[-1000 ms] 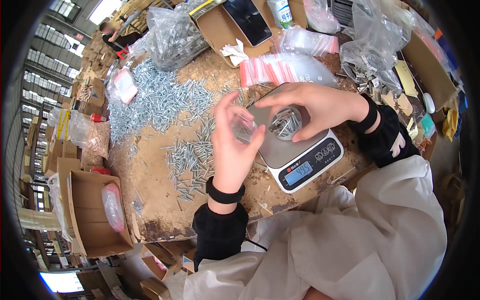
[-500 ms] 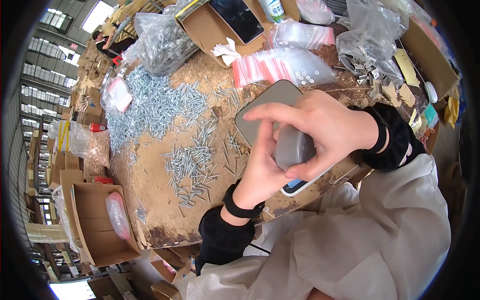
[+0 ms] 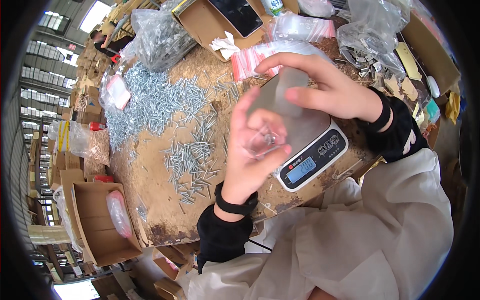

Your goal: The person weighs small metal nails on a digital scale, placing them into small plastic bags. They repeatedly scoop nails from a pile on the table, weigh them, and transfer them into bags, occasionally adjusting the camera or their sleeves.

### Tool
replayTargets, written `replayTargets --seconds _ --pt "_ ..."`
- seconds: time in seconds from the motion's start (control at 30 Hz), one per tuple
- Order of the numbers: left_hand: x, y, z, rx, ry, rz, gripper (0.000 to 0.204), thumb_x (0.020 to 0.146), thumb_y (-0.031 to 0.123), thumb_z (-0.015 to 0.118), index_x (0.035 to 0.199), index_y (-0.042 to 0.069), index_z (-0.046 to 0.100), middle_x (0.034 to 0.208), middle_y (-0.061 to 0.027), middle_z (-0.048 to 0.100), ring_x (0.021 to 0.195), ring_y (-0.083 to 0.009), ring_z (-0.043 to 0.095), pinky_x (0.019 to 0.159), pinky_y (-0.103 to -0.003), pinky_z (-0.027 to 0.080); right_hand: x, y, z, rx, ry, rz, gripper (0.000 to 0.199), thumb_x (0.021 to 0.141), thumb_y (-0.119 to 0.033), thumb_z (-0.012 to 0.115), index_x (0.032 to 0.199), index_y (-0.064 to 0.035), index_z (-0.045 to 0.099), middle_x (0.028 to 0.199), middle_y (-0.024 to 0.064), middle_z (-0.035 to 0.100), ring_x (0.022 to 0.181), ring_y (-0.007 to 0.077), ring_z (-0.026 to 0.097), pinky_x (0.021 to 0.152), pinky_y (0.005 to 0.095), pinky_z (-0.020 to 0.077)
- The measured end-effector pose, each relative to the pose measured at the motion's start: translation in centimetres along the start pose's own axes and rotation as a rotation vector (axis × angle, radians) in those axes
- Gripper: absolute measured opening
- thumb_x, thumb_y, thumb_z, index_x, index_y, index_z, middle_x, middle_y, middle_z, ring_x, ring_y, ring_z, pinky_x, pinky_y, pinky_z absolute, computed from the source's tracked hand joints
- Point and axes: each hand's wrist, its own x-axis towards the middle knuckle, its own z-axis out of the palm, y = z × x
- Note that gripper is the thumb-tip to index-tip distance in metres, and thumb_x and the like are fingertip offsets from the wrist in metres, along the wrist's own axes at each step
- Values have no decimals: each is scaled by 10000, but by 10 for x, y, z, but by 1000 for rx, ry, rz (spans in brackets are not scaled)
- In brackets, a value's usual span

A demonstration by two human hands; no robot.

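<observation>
My right hand (image 3: 332,90) grips a grey translucent cup-like container (image 3: 291,82) above the weighing plate, with its fingers along the container's sides. Below lies a digital scale (image 3: 345,142), its display lit and its plate partly covered by my hands. My left hand (image 3: 250,150) is palm up just left of the scale, fingers curled around a small clear plastic bag (image 3: 260,143). Small metal bits show in that bag, too blurred to name. Left of this hand, loose screws (image 3: 192,165) lie scattered, and a larger heap of screws (image 3: 150,102) spreads beyond them.
Clear zip bags (image 3: 250,60) with red edges lie behind the scale. A cardboard box (image 3: 200,25) holding a dark phone (image 3: 235,15) stands at the back. A plastic bag of metal parts (image 3: 372,50) is at the back right. An open carton (image 3: 95,225) stands beyond the table's left edge.
My hands have drawn apart: the right carried the grey container up and away, the left moved slightly left and turned palm up. The scale's display is now uncovered, and the small clear bag shows.
</observation>
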Motion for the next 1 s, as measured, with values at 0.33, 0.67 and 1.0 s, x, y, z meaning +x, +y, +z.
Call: replayTargets --seconds 0.33,0.67,1.0 --pt "-12 24 9 -24 24 290 1016 698 37 571 1603 26 109 1442 -205 466 1289 -345 489 1108 -454 359 -8 10 19 -544 -10 -499 541 790 -381 766 1196 -60 608 1106 133 605 1107 361 557 989 516 414" --pt "-24 15 7 352 -164 340 627 975 217 560 1556 97 354 1600 -106 345 1418 -326 419 1193 -440 295 -24 -17 30 -101 -21 -528 122 943 -149 667 919 -32 644 841 90 608 865 307 598 971 499 426" --pt "-18 17 10 701 -78 581 128 723 20 773 822 19 693 743 -80 652 618 -228 588 556 -314 450 -29 -16 26 -181 36 -686 76 801 -18 614 740 -37 572 713 71 520 635 288 563 615 388 496"
